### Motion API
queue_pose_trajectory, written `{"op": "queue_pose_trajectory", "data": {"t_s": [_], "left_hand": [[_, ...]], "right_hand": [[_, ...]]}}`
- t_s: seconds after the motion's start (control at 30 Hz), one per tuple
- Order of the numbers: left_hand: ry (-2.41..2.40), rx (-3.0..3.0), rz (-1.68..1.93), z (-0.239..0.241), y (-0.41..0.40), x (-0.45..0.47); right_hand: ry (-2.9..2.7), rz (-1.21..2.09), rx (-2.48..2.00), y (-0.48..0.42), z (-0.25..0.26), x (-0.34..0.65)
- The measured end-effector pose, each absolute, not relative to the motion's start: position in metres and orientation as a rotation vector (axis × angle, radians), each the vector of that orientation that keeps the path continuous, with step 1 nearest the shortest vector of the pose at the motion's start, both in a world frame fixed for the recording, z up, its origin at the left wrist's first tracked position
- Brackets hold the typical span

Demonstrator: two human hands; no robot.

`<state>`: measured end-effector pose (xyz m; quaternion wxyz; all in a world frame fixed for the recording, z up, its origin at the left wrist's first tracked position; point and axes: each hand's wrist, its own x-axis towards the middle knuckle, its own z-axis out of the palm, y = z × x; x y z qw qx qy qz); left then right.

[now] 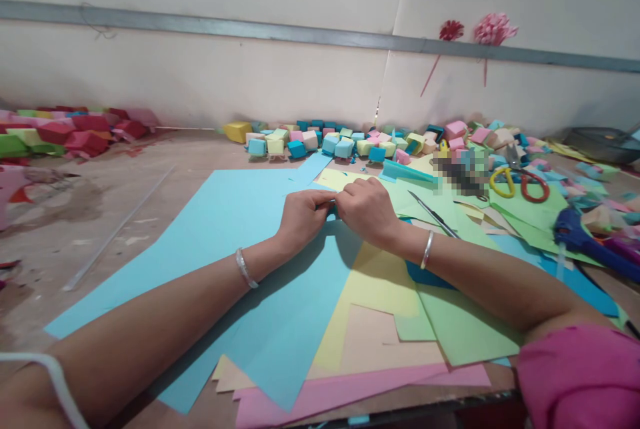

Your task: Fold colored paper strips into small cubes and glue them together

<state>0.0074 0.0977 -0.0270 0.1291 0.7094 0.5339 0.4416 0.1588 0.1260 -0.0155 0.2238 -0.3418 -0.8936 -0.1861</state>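
My left hand [305, 217] and my right hand [366, 212] meet at the fingertips above the large light blue paper sheets [215, 235]. Both are closed, thumbs and fingers pinching what looks like a small piece of blue paper [333, 207], mostly hidden by the fingers. Right of my right hand lies a slim pen-like tool [433, 213] with a pointed end. Under and beside my right forearm are yellow paper [383, 279], green paper [467, 322] and peach paper [375, 339]. A pink sheet [340, 397] shows at the table's near edge.
Small colourful paper boxes [343, 149] line the wall, with a red and pink pile [87, 139] at left. Scissors [520, 183] with yellow and red handles and a blue glue gun [585, 235] lie right. A clear glue stick [120, 229] lies left. Paper flowers [494, 30] hang from a rail.
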Motion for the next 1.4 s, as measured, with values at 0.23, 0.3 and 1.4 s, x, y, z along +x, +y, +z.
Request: {"op": "queue_pose_trajectory", "data": {"t_s": [0.23,0.3,1.4], "left_hand": [[1.580,2.082,1.315,-0.027,0.097,0.010],[1.608,2.062,1.357,-0.028,0.099,0.008],[0.998,0.810,1.248,-0.022,0.110,0.005]], "right_hand": [[-2.417,-0.627,-0.855,0.129,-0.013,0.161],[-2.418,-0.623,-0.870,0.130,-0.013,0.162],[-2.214,0.018,-0.750,0.147,-0.026,0.163]]}}
